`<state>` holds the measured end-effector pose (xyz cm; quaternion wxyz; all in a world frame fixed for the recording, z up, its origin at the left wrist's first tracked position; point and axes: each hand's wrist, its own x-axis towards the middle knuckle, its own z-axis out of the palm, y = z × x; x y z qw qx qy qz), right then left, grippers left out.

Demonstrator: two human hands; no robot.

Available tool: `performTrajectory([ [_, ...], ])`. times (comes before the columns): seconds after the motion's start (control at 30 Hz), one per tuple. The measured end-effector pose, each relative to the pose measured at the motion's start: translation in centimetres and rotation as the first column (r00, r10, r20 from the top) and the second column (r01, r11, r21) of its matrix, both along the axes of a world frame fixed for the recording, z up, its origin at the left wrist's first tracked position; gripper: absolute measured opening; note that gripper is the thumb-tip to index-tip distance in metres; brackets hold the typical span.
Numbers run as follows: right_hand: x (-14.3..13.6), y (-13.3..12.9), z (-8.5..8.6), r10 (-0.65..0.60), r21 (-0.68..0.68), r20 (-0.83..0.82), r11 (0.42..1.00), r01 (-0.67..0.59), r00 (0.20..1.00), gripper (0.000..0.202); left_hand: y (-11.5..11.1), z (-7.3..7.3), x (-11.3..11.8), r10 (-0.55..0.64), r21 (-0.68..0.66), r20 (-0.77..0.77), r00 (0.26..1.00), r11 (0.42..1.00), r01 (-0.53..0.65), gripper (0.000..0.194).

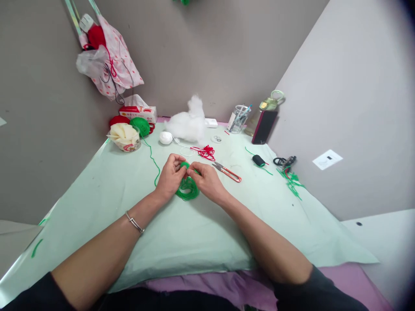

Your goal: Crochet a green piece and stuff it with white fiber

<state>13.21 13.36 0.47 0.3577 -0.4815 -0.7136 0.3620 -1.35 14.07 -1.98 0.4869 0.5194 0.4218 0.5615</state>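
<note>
Near the middle of the table, my left hand (170,175) and my right hand (205,179) meet over a looped bundle of green yarn (188,190). Fingers of both hands are bent and pinch the green yarn at its upper end, where a small green part shows between them. The lower loops hang toward me and rest on the cloth. A green strand (151,155) runs from a green yarn ball (140,126) toward my left hand. Orange-handled snips (229,172) lie just right of my right hand, and tangled red yarn (206,152) lies behind it.
Around the back stand a tissue box (139,113), a bowl (131,144), white stuffing (188,125), a white yarn ball (166,138), a clear cup (237,119), a bottle (254,123) and a phone (265,127). Black yarn (258,160) and green scraps (293,183) lie at right.
</note>
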Motion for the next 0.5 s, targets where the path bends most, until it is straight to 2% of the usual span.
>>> performTrajectory([
  [0.13,0.8,1.2,-0.4,0.003,-0.078,-0.092,0.997,-0.01,0.996,0.022,-0.3,0.3,0.0,-0.01,0.033,-0.014,1.0,0.999,0.01,0.029],
  [0.27,2.3,2.3,-0.4,0.008,-0.188,-0.245,0.981,-0.056,0.97,0.035,0.0,1.0,-1.1,-0.043,0.057,-0.084,0.996,0.997,0.048,0.028],
  [0.43,3.2,2.6,-0.2,0.015,-0.288,-0.396,0.947,-0.14,0.918,0.044,1.6,1.3,-3.5,0.149,0.08,-0.127,0.981,0.987,-0.14,0.013],
  [0.5,3.2,2.5,-0.2,0.022,-0.304,-0.426,0.938,-0.166,0.905,0.045,1.8,1.3,-3.9,0.174,0.077,-0.124,0.977,0.983,-0.165,0.012],
])
